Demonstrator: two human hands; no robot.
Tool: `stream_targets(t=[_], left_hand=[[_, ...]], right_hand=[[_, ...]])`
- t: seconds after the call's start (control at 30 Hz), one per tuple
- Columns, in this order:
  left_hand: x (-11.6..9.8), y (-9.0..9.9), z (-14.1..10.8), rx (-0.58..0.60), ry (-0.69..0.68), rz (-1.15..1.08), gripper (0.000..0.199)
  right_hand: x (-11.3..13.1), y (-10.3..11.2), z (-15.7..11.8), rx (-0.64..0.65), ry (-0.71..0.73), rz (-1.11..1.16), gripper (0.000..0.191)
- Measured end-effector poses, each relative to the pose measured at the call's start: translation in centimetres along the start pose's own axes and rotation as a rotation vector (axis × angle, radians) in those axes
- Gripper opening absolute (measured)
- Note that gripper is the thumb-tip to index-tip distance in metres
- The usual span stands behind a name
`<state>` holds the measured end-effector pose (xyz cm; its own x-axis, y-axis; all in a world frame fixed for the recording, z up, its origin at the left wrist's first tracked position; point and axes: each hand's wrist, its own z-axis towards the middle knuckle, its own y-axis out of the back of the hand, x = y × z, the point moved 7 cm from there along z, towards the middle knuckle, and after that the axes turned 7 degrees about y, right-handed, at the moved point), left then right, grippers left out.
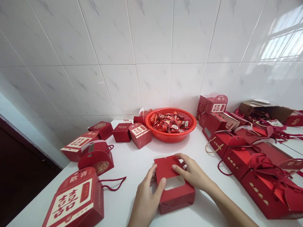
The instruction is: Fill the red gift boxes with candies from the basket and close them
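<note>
Red box with the cutout window (pixel 177 198) sat on the white surface (pixel 132 162), nearer than the basket (pixel 171 137) of wrapped packets (pixel 168 123). Both hands had it: the left hand (pixel 148 195) gripped its left side, thumb on top, while the right hand (pixel 193 171) held the far right corner, fingers curled over. Card looked thin, so light, even pressure with the base flat was probably best imo. Couldn't make out the tucked fingertips or whether anything was inside, and the lower-left box (pixel 73 201) got cut off.

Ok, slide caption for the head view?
Left hand and right hand hold a red box before a basket of wrapped sweets.
</note>
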<state>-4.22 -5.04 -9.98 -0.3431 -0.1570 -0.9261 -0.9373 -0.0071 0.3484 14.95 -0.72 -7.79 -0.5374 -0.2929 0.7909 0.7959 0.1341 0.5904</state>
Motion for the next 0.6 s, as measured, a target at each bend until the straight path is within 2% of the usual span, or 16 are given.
stream_targets(t=[0.13,0.3,0.37,0.47,0.6], left_hand=[[-1.0,-0.8,-0.2,0.027,-0.112,-0.011,0.063],[-2.5,0.0,-1.0,-0.078,-0.314,-0.026,0.042],[-2.9,0.5,-1.5,-0.137,-0.399,-0.037,0.037],[-3.2,1.1,-2.1,-0.23,-0.501,-0.056,0.034],[-3.6,1.5,-2.6,-0.351,-0.573,-0.076,0.03]], right_hand=[[-0.5,0.5,0.7,-0.113,-0.048,0.281,0.055],[-0.1,3.2,0.9,-0.287,-0.134,0.605,0.061],[0.9,4.2,1.1,-0.275,-0.092,0.696,0.057],[3.2,5.3,1.2,-0.234,0.045,0.699,0.042],[5.7,5.3,0.9,-0.193,0.168,0.657,0.036]])
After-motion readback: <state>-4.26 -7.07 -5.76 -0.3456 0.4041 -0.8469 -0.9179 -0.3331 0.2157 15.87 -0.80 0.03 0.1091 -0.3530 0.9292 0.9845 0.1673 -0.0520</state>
